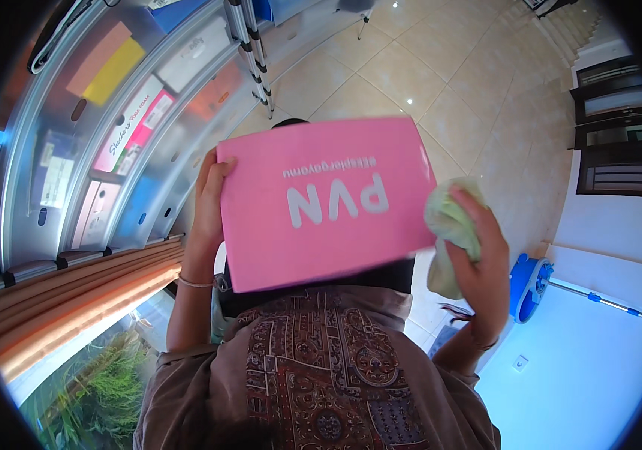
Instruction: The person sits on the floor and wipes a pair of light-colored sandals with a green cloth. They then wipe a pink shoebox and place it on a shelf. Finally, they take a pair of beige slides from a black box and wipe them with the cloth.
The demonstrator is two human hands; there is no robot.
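A pink shoebox (261, 225) with white lettering, upside down to me, is held up in front of my body. My left hand (212, 184) grips its left edge, thumb on the top face and the other fingers hidden behind. At the box's right side, my right hand (478, 240) is closed around a pale green cloth (452, 214), which is bunched at the fingers and hangs down below them. The cloth is against or very near the box's right edge; contact cannot be made out for certain.
On the left stands a metal-framed rack (28, 210) with several shoeboxes behind clear panels. An orange-brown curtain (96, 292) hangs by a window. A blue round-ended device (531, 285) is at the right by a white wall, and beige floor tiles (403, 64) stretch ahead.
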